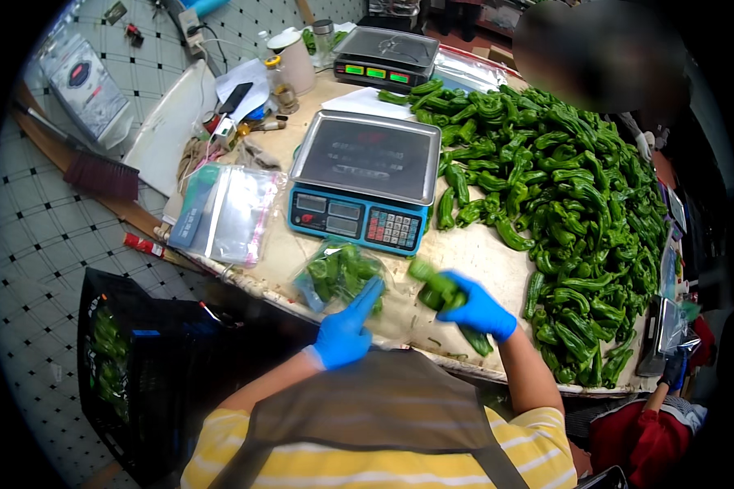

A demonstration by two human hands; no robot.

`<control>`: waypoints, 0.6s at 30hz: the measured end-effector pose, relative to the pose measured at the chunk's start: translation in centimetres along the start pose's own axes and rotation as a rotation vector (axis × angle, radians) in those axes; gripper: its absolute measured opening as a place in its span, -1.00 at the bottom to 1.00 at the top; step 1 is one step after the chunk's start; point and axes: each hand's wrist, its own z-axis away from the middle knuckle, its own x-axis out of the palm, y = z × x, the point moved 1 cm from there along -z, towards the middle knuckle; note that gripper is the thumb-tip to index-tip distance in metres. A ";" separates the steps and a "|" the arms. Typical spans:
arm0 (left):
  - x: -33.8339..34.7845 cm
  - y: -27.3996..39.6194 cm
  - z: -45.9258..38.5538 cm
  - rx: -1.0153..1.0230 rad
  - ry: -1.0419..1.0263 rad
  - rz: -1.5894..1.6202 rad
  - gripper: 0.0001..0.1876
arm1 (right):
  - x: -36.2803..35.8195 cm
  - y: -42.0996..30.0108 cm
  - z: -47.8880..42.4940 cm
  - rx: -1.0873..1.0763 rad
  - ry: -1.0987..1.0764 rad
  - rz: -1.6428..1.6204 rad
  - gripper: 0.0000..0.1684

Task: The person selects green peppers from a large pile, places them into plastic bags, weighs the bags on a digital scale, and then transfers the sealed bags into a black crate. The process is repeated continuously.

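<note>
A clear plastic bag (341,269) with green peppers inside lies on the table in front of the blue scale. My left hand (344,333), in a blue glove, is at the bag's mouth; two fingers stretch over the film, and the grip on its edge is partly hidden. Several green peppers (438,290) are held in my gloved right hand (478,308), blurred by motion, just right of the bag. Under that hand a single pepper (476,340) shows near the table's front edge. The blue digital scale (356,220) has a bare metal pan (370,156).
A large heap of green peppers (563,202) covers the table's right side. Flat plastic bags (235,214) lie at the left. A second scale (384,58) stands behind. Below left is a black crate (113,360) holding bagged peppers. A co-worker's red sleeve (639,437) shows at lower right.
</note>
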 end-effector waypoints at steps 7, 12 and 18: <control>0.2 0.2 1.3 0.024 -0.019 -0.035 -0.08 | 8.2 -0.1 -2.6 0.367 -0.328 -0.338 -0.12; 1.2 0.3 1.8 0.121 -0.051 -0.028 -0.06 | 12.1 3.5 -8.7 -0.155 -0.170 0.122 -0.20; 0.0 0.9 2.9 0.012 0.023 0.095 -0.08 | 19.0 0.3 -11.5 -0.454 0.112 1.093 -0.10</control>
